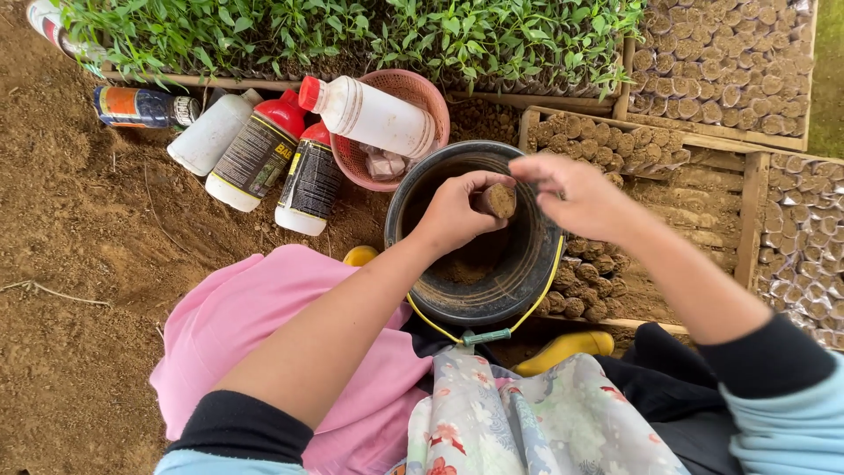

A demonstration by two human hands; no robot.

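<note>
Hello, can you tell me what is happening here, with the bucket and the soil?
A person crouches over a black bucket with soil at its bottom. The left hand holds a small soil-filled pot above it, and the right hand hovers beside the pot, fingers open. Wooden trays of similar filled pots lie beyond, and bottles lie on the ground.

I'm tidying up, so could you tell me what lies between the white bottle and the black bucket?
In the head view, a pink basket sits between them, under the white bottle and beside the black bucket.

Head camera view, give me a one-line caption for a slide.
Left hand holds a small soil-filled pot over a black bucket, right hand beside it.
</note>
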